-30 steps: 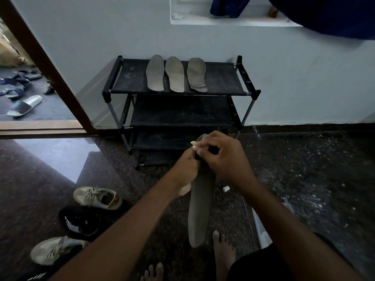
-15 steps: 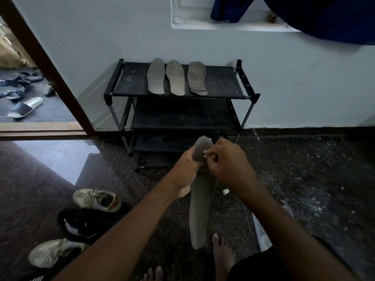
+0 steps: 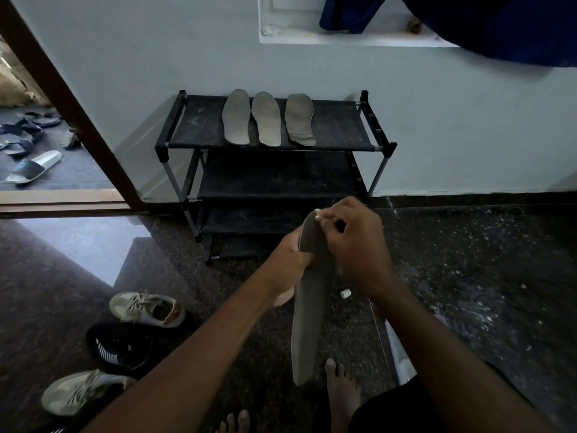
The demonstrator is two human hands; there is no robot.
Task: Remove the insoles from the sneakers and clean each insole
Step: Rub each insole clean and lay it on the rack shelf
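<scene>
A long grey insole (image 3: 309,320) hangs upright in front of me. My left hand (image 3: 288,257) grips it from the left near its upper part. My right hand (image 3: 352,242) is closed over its top end, fingertips pinching the upper edge. Three more grey insoles (image 3: 268,118) lie side by side on the top shelf of a black shoe rack (image 3: 337,126). Two beige sneakers (image 3: 146,309) (image 3: 78,392) and a black sneaker (image 3: 120,346) sit on the floor at lower left.
The rack stands against a pale wall. An open doorway at left shows sandals (image 3: 32,167) outside. A small white cap (image 3: 345,293) lies on the dark speckled floor. My bare feet (image 3: 342,392) are below the insole. Blue cloth (image 3: 499,23) hangs at top right.
My right hand has slid slightly along the top of the insole, whose tip now shows more to the left of my fingers. The left hand's grip is unchanged.
</scene>
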